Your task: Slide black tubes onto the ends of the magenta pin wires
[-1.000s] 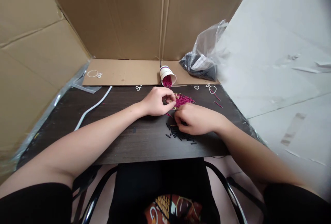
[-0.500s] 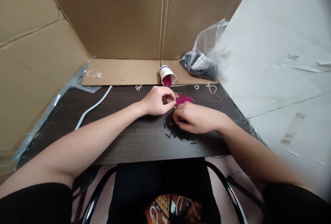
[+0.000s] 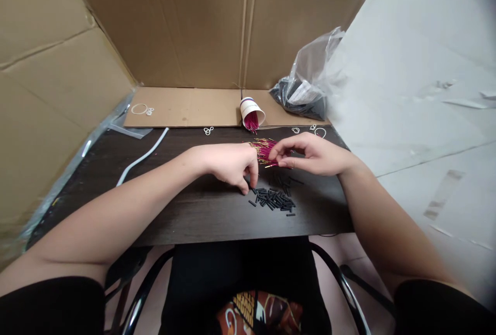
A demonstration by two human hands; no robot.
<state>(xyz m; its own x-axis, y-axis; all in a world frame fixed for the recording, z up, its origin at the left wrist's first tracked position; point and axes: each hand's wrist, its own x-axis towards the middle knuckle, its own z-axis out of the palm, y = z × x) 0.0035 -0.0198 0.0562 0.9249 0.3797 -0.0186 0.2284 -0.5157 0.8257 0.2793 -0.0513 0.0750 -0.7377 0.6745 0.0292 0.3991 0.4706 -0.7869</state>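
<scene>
Short black tubes lie in a loose heap on the dark table. My left hand points down at the heap's left edge, thumb and index finger closing around one black tube. Behind the heap is a pile of magenta wires with gold-coloured ends. My right hand is over the right side of that pile, its thumb and fingers pinching a magenta wire whose bare end sticks out to the left. A white paper cup lies on its side behind the pile, with more magenta wires in its mouth.
A clear plastic bag with dark contents sits at the back right on a cardboard strip. White rubber bands lie along the back. A pale tube lies at left. Cardboard walls enclose the back and left.
My left hand has moved down and toward me from the wire pile to the black tubes. My right hand has moved up and right, off the tubes to the wires.
</scene>
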